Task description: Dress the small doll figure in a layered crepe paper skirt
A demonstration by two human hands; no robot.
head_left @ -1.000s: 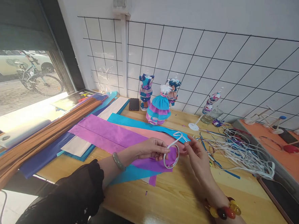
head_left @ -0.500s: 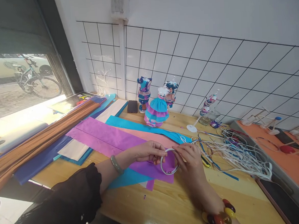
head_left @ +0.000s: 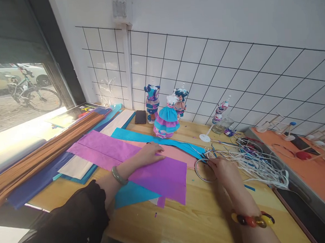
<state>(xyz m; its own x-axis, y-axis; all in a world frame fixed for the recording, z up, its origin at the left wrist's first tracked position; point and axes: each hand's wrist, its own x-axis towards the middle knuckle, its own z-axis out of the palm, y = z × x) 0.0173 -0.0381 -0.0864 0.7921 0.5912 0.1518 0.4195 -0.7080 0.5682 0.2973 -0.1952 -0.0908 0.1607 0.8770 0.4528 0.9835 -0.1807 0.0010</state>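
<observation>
My right hand (head_left: 222, 171) has its fingertips closed on a thin white ring (head_left: 196, 173), low over the table beside the end of a blue strip. The far part of the ring is partly hidden by those fingers. Over a long purple sheet (head_left: 168, 179) rests or hovers my left hand (head_left: 150, 154), holding nothing visible, its thumb and index finger apart. Beneath the purple sheet lie a pink sheet (head_left: 185, 156) and a blue sheet (head_left: 135, 195). A long blue strip (head_left: 130, 133) runs behind them.
Tangled white cords (head_left: 260, 167) lie right of my right hand, near a dark phone (head_left: 300, 212). Small dressed figures, one with a tiered skirt (head_left: 166, 123), stand at the back. Brown folded material (head_left: 59, 142) lies left. An orange tray (head_left: 291, 150) borders the right side.
Both hands were on the ring. My left hand has let go and moved left over the purple sheet, while my right hand has carried the ring right, toward the cords.
</observation>
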